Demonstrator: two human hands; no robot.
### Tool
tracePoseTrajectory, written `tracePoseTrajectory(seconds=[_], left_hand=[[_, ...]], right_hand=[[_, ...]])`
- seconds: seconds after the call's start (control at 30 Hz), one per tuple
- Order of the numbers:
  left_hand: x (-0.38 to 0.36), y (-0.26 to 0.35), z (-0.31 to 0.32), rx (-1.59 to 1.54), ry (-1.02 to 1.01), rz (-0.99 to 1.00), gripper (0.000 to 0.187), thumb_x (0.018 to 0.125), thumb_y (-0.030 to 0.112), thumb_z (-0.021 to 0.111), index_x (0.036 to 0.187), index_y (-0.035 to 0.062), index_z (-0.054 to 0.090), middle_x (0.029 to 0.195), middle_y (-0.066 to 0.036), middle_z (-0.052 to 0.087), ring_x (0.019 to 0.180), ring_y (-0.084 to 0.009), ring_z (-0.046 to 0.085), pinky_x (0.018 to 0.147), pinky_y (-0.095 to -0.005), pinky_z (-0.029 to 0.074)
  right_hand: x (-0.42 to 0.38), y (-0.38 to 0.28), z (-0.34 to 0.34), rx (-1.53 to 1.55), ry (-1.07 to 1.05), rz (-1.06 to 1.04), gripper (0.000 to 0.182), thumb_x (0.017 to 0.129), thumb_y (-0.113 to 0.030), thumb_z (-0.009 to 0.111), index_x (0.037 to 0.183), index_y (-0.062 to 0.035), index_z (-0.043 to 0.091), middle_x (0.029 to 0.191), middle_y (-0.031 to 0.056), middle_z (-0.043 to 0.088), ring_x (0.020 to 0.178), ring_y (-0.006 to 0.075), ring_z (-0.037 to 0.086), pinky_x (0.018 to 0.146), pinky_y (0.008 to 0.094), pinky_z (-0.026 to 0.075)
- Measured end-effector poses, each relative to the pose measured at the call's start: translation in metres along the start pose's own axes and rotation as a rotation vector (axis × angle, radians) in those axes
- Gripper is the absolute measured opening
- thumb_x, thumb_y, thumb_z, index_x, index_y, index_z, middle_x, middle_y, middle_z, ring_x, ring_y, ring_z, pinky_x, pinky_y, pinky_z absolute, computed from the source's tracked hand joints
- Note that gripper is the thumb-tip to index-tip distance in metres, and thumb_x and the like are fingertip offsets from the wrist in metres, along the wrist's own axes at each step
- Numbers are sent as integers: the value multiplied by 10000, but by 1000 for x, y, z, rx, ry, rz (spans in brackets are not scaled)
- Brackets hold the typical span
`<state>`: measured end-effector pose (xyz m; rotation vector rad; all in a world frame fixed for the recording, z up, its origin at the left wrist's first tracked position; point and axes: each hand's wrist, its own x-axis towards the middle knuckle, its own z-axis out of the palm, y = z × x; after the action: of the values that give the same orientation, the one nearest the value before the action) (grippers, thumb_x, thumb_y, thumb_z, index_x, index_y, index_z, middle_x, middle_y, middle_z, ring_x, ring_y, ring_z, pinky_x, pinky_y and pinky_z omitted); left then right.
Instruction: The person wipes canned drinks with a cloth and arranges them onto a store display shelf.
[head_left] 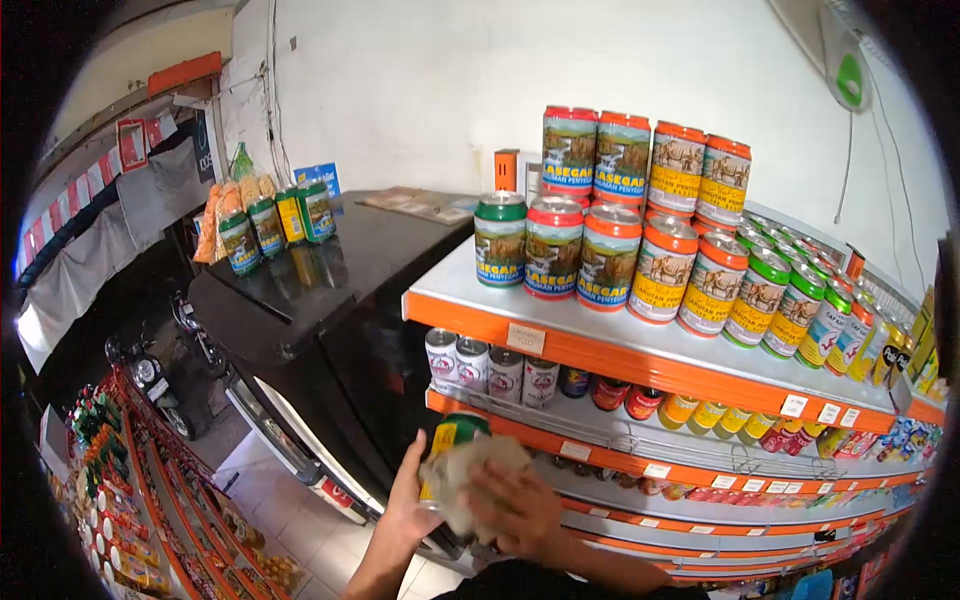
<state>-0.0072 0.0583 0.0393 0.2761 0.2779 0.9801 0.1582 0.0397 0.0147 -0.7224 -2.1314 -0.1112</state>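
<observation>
Low in front of me, my left hand (407, 498) is wrapped around a green and yellow can (458, 430). A greyish-beige cloth (460, 472) is pressed against that can and covers much of it. My right hand (520, 510), slightly blurred, grips the cloth from the right side. Above them, several drink cans of the same kind (500, 245) stand in a row on the top shelf (440, 285), some stacked two high. More green and yellow cans (240, 243) stand upright on a black cabinet top (375, 240) to the left.
Below the top shelf, white cans (472, 365) and bottles fill lower shelves with orange edges. At lower left is another product rack (150, 480). Parked motorcycles (155, 380) show beyond the doorway. A wall fan (850, 80) hangs at upper right.
</observation>
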Motion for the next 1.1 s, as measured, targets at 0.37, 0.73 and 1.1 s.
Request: tracePoseTrajectory(seconds=[0.37,0.73,1.1], left_hand=[[-21,-27,-58,273,87,354,536,846,462,358,1173,39,390,1061,-135,518,946,-248,527,809,-384,432],[-47,-61,-33,418,358,555,481,842,338,436,1176,1,360,1053,-127,507,960,-244,504,829,-386,404],[-66,-34,-24,1512,342,519,705,484,214,781,1091,4,493,954,-95,571,866,-195,538,788,-311,407]], right_hand=[[-49,41,17,1052,76,404,295,752,-162,557,1034,-74,569,1167,116,492,1110,259,442,906,399,343],[-37,-17,31,772,205,311,332,846,-282,450,1099,-85,538,1189,104,473,1146,289,397,929,433,301],[-16,10,-8,853,262,168,362,741,-211,603,1083,-106,546,1158,72,503,1110,234,444,945,394,318]])
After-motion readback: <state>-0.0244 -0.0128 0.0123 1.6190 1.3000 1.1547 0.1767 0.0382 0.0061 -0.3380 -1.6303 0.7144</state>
